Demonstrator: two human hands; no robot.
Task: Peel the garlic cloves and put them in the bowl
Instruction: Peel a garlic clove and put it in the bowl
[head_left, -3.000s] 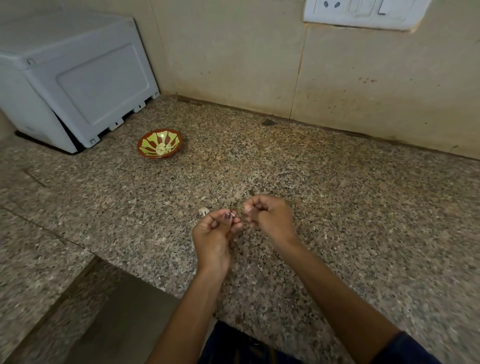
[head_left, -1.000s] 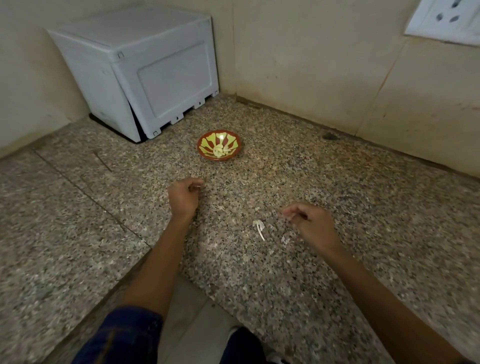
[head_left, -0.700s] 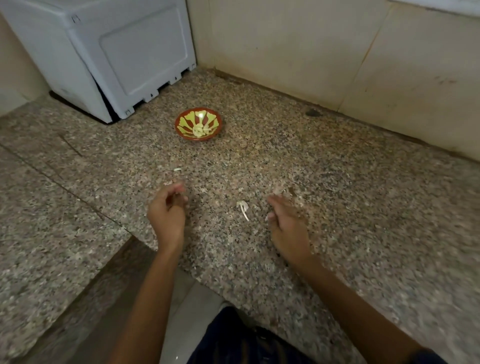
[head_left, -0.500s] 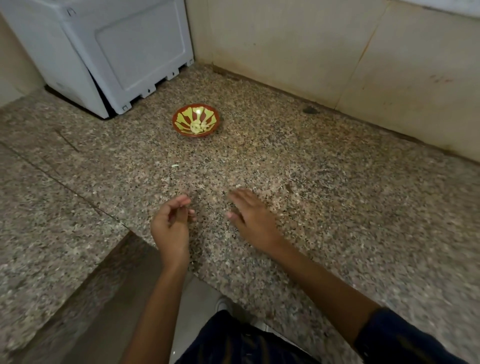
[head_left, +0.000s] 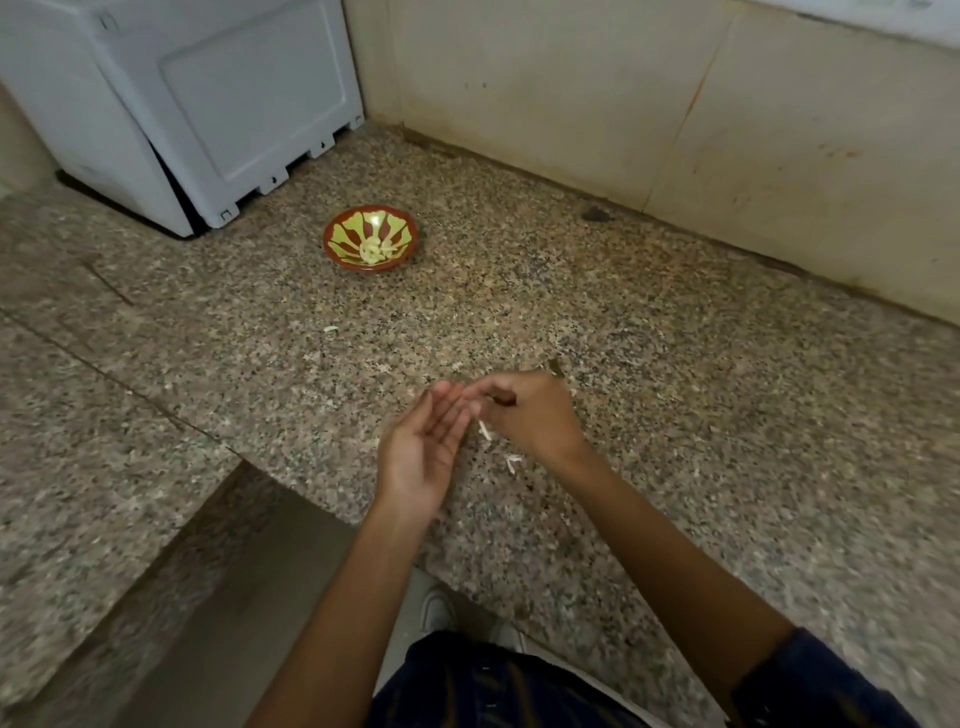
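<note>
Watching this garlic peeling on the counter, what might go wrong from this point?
1. The bowl sits far back, well away from both hands, so a peeled clove may drop on the way there.
2. Pale peel scraps lie on the speckled granite counter close to its front edge; they blend in and could be brushed off it.
3. The left hand is open and the right hand pinches something too small to identify, so a slip is possible.

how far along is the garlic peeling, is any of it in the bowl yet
Done: pale peeled cloves lie in the red and yellow bowl. In hand: the right hand pinches something small beside the open left hand; whether it is a clove is unclear. Left: white scraps lie loose on the counter.
</note>
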